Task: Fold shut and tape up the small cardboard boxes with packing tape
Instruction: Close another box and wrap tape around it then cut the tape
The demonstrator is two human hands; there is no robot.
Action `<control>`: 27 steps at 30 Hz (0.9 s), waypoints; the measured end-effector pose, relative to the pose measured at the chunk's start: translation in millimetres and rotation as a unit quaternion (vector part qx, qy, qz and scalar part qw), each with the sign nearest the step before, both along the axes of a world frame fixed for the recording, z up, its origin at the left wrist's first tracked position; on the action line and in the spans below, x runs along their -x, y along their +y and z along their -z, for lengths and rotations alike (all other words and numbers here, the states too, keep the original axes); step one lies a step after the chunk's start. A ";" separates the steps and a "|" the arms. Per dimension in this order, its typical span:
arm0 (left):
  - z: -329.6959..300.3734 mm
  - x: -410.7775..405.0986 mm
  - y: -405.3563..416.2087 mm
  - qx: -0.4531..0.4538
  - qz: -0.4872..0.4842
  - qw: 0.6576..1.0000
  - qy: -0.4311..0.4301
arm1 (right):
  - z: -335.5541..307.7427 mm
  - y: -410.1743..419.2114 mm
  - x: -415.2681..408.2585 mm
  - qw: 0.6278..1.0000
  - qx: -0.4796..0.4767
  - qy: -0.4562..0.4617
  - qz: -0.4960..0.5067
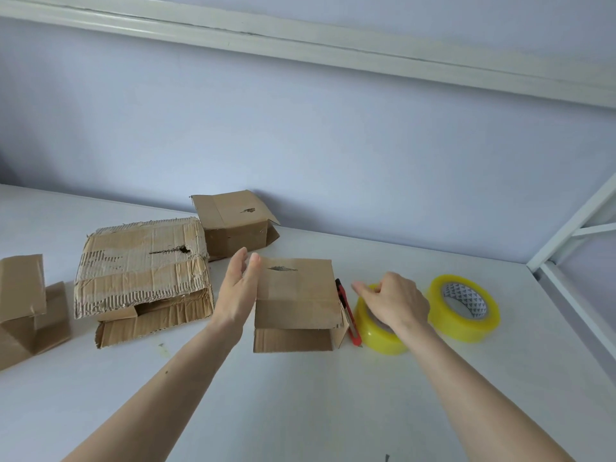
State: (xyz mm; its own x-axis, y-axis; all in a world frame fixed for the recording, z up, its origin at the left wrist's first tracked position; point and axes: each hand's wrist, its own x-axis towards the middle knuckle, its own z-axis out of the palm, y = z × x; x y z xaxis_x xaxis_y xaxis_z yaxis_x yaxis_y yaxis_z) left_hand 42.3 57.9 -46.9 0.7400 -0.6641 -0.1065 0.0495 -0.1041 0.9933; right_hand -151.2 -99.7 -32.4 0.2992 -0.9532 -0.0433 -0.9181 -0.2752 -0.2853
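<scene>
A small cardboard box (295, 301) stands in the middle of the white table (300, 411), its near side open with flaps loose. My left hand (238, 291) lies flat against the box's left side, fingers straight. My right hand (395, 303) reaches over a yellow roll of packing tape (376, 331) just right of the box, fingers curled on the roll's top. A second yellow tape roll (463, 308) lies further right, untouched. A red utility knife (348, 315) lies between the box and the nearer roll.
A larger torn box (143, 268) sits at the left, another small box (233, 221) behind it by the wall, and a further box (26, 305) at the far left edge. A white metal frame (573, 255) borders the table's right side.
</scene>
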 end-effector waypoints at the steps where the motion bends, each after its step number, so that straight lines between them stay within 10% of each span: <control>1: -0.2 1.8 0.0 0.004 -0.006 1.000 0.000 | 4.5 -0.5 -0.9 1.000 -0.021 0.017 0.005; 9: -15.8 11.0 5.5 0.030 -0.018 0.999 -0.024 | -18.1 -11.0 1.7 0.994 -0.046 -0.092 0.022; 14: -46.1 28.2 5.4 0.083 0.000 0.995 -0.049 | -61.8 -29.7 7.1 0.917 -0.098 -0.377 0.087; 21: -76.8 54.3 -5.9 0.060 0.248 0.966 0.032 | -102.9 -0.6 -25.8 0.840 -0.192 -0.507 0.039; 24: -78.9 61.3 -13.4 0.072 0.241 0.967 0.034 | -107.8 15.9 -37.5 0.847 -0.218 -0.485 0.003; 27: -75.7 58.1 -12.5 0.099 0.192 0.973 0.079 | -114.7 17.2 -34.5 0.939 -0.095 -0.327 -0.052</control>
State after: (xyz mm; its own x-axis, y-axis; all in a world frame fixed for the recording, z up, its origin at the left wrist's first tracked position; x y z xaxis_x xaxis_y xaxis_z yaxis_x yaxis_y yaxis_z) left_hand -15.8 45.3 28.8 0.4185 -0.9073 -0.0406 0.1978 0.0475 0.9791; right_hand -116.7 -82.5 82.3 0.4123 -0.9109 0.0147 -0.5009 -0.2401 -0.8315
